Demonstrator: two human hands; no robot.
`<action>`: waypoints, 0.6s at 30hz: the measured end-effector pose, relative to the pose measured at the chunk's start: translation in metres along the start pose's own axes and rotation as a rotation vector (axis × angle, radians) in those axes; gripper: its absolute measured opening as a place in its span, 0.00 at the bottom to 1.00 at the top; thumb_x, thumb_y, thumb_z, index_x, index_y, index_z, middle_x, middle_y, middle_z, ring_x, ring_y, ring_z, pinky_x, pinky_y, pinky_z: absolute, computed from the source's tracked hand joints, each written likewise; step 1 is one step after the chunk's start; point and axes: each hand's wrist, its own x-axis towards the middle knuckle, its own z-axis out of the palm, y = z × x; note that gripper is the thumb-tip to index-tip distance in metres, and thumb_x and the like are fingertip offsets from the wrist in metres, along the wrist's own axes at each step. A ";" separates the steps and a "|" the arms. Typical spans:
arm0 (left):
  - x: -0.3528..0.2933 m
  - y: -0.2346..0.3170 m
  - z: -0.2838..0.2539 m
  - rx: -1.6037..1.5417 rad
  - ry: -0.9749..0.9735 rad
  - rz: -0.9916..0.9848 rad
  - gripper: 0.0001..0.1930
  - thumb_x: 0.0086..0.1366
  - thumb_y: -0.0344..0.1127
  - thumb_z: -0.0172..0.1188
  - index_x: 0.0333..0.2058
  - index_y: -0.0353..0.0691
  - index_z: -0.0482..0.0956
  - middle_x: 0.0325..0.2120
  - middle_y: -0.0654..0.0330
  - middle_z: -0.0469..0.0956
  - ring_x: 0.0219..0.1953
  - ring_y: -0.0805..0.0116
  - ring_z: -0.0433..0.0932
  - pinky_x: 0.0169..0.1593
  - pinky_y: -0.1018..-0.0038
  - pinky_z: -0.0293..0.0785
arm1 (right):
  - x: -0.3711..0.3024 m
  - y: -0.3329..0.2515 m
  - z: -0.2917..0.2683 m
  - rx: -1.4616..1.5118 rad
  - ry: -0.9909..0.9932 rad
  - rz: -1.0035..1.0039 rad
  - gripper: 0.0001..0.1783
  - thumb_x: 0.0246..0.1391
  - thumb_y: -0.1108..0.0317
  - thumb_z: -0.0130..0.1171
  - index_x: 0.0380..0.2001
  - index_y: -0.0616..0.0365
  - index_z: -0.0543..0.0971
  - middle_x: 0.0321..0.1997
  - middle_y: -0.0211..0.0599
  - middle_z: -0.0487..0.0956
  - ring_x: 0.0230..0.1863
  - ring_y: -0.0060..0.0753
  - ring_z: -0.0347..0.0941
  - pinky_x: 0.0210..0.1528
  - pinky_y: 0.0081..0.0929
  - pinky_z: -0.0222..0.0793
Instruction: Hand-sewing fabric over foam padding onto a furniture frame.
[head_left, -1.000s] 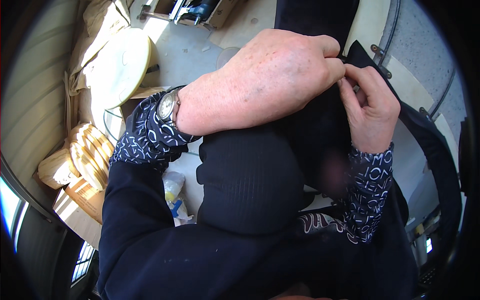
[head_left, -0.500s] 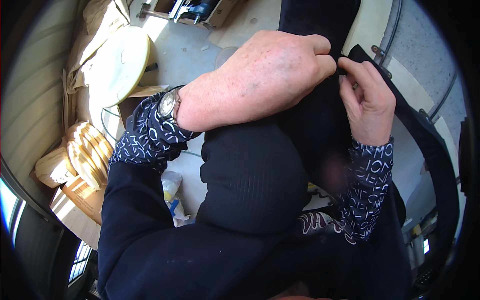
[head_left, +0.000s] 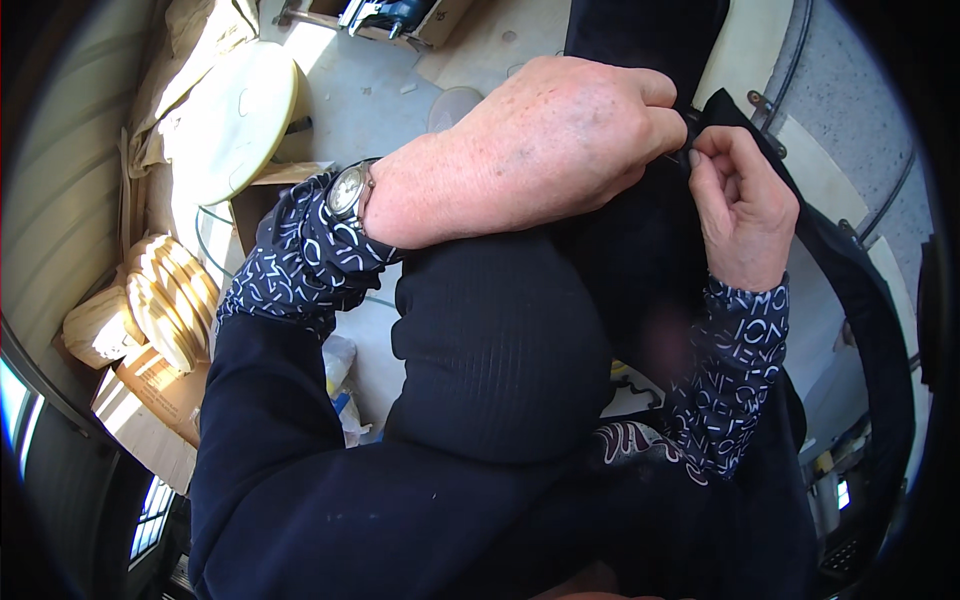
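Note:
Dark cloth [head_left: 640,45] hangs down from the top of the view, black against the black around my knee. My left hand [head_left: 560,140], back upward and fingers curled, is closed on the cloth's edge. Its fingertips are hidden on the far side. My right hand [head_left: 745,205] faces it a short gap away, thumb and forefinger pinched on the same black cloth. Any small thing between the fingertips is too dark to make out. Under my left forearm bulges my knee in ribbed black fabric [head_left: 500,350]. A wristwatch [head_left: 349,193] sits on my left wrist.
A long black strip of cloth [head_left: 880,330] curves down at the right, by a pale edge with metal brackets [head_left: 760,108]. At left stand a round pale disc [head_left: 235,120], a stack of ring-shaped pieces [head_left: 172,305] and a cardboard box [head_left: 160,390]. A plastic bag [head_left: 342,375] lies below.
Both hands have shifted slightly to the right, the right hand also a little lower. Their pinching grip on the black cloth stays the same.

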 end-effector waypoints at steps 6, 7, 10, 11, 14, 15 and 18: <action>0.012 -0.007 0.015 0.096 0.025 0.053 0.06 0.62 0.28 0.64 0.37 0.38 0.78 0.36 0.55 0.75 0.34 0.51 0.81 0.34 0.60 0.78 | 0.001 0.002 0.002 0.020 0.048 -0.117 0.08 0.60 0.75 0.66 0.42 0.54 0.83 0.31 0.34 0.83 0.30 0.33 0.81 0.35 0.28 0.77; 0.017 -0.006 0.017 0.092 0.024 0.055 0.06 0.62 0.28 0.64 0.37 0.38 0.78 0.36 0.55 0.75 0.34 0.51 0.81 0.34 0.60 0.78 | 0.002 0.006 -0.001 0.018 0.048 -0.113 0.08 0.60 0.75 0.66 0.42 0.54 0.83 0.31 0.34 0.83 0.30 0.33 0.81 0.35 0.28 0.77; 0.035 -0.001 0.026 0.152 0.006 0.068 0.04 0.63 0.30 0.63 0.36 0.38 0.79 0.36 0.56 0.75 0.34 0.52 0.81 0.34 0.61 0.79 | 0.010 0.019 -0.016 -0.121 -0.010 -0.146 0.08 0.60 0.74 0.65 0.43 0.54 0.82 0.36 0.36 0.85 0.35 0.40 0.84 0.38 0.32 0.79; 0.041 0.001 0.031 0.170 -0.007 0.066 0.04 0.64 0.30 0.62 0.35 0.37 0.79 0.36 0.56 0.76 0.34 0.53 0.82 0.34 0.62 0.79 | 0.011 0.023 -0.021 -0.163 -0.036 -0.126 0.08 0.61 0.73 0.65 0.43 0.54 0.81 0.36 0.36 0.85 0.36 0.42 0.84 0.38 0.33 0.79; 0.051 0.006 0.034 0.214 -0.053 0.051 0.04 0.63 0.31 0.62 0.35 0.36 0.79 0.36 0.56 0.76 0.34 0.54 0.82 0.34 0.63 0.80 | 0.012 0.032 -0.026 -0.180 -0.053 -0.089 0.06 0.61 0.73 0.65 0.41 0.55 0.80 0.35 0.36 0.84 0.35 0.42 0.84 0.38 0.33 0.79; 0.051 0.006 0.033 0.237 -0.086 0.042 0.05 0.63 0.31 0.62 0.35 0.36 0.79 0.36 0.56 0.76 0.34 0.55 0.82 0.34 0.64 0.80 | 0.011 0.032 -0.026 -0.156 -0.043 -0.070 0.06 0.61 0.73 0.65 0.40 0.55 0.79 0.34 0.36 0.84 0.34 0.40 0.84 0.38 0.31 0.79; 0.034 0.002 0.021 0.258 -0.123 0.059 0.05 0.63 0.31 0.62 0.35 0.36 0.79 0.34 0.57 0.76 0.34 0.55 0.82 0.34 0.63 0.81 | 0.002 0.017 -0.014 -0.038 -0.037 0.013 0.06 0.62 0.74 0.65 0.41 0.56 0.80 0.33 0.36 0.83 0.33 0.35 0.83 0.39 0.28 0.78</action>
